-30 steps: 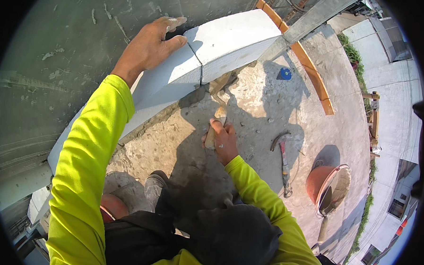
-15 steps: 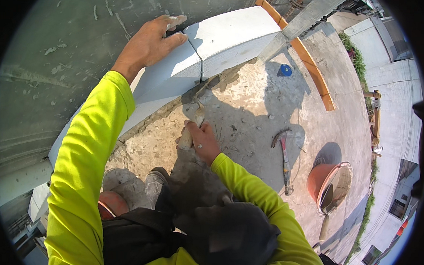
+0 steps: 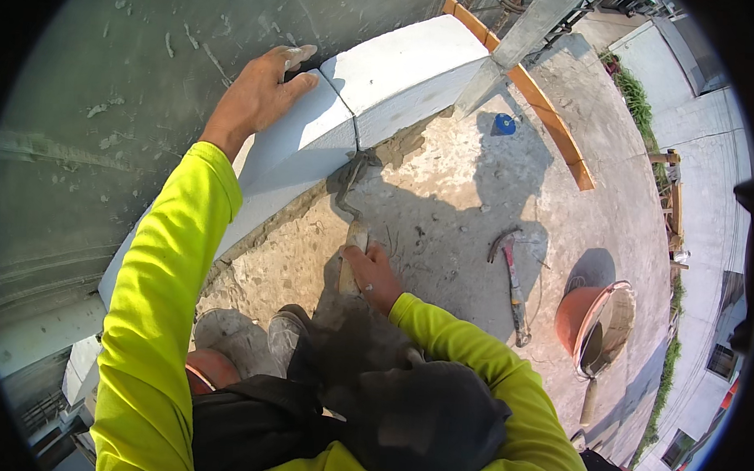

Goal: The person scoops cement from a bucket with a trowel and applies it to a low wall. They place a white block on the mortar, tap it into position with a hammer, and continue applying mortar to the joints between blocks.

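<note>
The white block (image 3: 313, 159), set beside the grey wall (image 3: 76, 189), is topped by the left hand (image 3: 257, 100), fingers spread, unclenched. A trowel (image 3: 358, 235) is grasped by its handle in the right hand (image 3: 377, 279), near the block's foot. Light strokes, with the block kept unshifted, are probably best used. A hammer (image 3: 512, 275) and orange bucket (image 3: 575, 316) are placed beyond.

Bright yellow-green long sleeves (image 3: 168, 302), wrinkled at the elbow; black clothing (image 3: 255, 424) and a dusty grey boot (image 3: 286, 341) at lower centre-left; pale smears on the left hand (image 3: 257, 95).
</note>
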Demonstrator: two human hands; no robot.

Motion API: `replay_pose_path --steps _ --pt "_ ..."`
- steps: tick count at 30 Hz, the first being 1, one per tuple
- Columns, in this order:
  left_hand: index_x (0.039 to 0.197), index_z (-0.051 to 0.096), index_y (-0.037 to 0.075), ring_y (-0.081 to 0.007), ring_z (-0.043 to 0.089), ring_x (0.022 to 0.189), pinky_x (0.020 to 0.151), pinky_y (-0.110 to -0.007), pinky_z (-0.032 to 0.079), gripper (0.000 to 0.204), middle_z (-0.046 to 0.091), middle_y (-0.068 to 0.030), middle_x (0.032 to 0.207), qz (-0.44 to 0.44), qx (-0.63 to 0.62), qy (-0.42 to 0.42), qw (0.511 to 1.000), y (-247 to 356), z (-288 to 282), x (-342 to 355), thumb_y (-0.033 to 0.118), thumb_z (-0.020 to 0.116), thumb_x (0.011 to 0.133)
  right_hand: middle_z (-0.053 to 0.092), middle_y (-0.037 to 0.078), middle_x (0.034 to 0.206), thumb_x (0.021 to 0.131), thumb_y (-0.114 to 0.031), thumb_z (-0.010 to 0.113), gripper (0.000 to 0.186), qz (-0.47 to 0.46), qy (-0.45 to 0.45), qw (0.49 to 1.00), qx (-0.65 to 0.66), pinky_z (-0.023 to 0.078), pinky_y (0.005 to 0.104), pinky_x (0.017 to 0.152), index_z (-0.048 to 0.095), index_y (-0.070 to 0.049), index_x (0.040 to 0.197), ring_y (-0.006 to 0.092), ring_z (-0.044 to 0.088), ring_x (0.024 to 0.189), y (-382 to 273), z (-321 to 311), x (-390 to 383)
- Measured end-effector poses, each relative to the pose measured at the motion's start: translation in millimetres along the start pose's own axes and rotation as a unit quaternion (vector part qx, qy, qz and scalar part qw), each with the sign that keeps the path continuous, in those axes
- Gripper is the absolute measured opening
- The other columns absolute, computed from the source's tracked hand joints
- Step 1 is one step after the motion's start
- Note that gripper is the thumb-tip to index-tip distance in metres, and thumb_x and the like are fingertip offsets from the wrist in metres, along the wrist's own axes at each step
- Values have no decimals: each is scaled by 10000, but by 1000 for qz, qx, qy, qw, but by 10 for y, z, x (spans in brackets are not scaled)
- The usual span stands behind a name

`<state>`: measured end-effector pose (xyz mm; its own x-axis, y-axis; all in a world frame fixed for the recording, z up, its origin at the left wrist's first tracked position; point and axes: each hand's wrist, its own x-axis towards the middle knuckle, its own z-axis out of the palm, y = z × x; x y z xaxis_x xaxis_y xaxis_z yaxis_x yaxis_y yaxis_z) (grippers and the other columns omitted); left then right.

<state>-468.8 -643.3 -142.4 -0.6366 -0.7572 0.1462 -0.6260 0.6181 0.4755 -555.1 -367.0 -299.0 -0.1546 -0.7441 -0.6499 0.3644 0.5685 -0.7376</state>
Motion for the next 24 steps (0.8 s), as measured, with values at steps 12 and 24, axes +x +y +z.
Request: replay_pose_path --steps 12,24 --pt "1396 574 104 -362 585 1208 1059 -394 445 477 589 -189 1345 -38 -32 -34 998 62 -21 -29 261 576 945 595 118 895 900 -263 649 477 -81 -37 977 -193 494 337 662 473 20 1240 156 581 781 273 -729 -494" --pt "1418 552 108 -395 529 1296 1123 -396 390 505 483 -248 1470 -29 35 -86 995 119 42 66 281 561 944 556 58 730 902 -185 641 358 -68 75 995 -4 452 327 482 481 9 1156 145 554 537 170 -928 -161"
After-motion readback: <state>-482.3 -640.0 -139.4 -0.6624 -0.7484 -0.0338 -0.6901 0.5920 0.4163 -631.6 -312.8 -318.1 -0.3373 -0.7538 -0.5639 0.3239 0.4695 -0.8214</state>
